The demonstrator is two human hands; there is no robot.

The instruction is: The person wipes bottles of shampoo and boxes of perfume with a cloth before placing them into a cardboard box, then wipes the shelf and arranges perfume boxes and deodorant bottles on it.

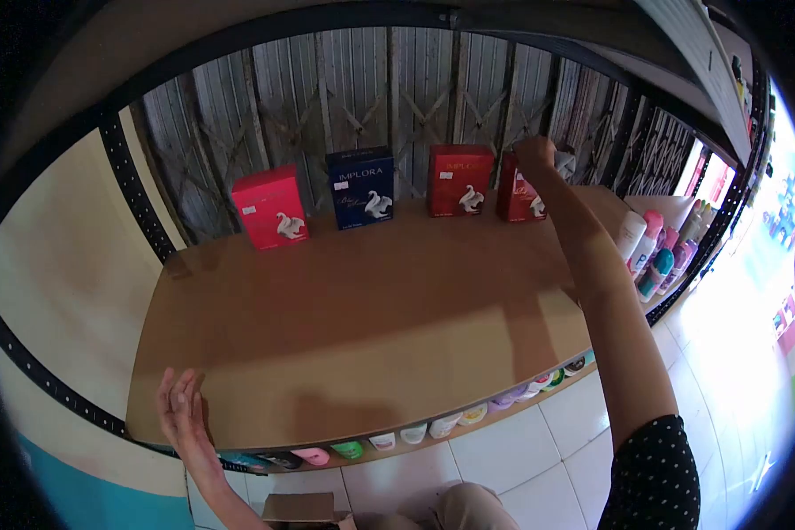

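Observation:
Four perfume boxes stand along the back of a brown shelf board (353,309): a pink-red one (270,208), a dark blue one (360,190), a red one (459,181) and another red one (517,199) at the right. My right hand (536,157) is at the top of the rightmost red box, its fingers closed; something greyish-white, perhaps a cloth (565,164), shows beside it. Whether the fingers hold the cloth or the box is hidden. My left hand (184,411) hovers at the board's front left edge, fingers apart and holding nothing.
Several bottles (658,252) stand at the right, beyond the board. More containers (413,434) line a lower shelf under the front edge. Black perforated posts (137,185) frame the shelf, with a metal folding gate (353,88) behind. An open cardboard box (299,507) is below.

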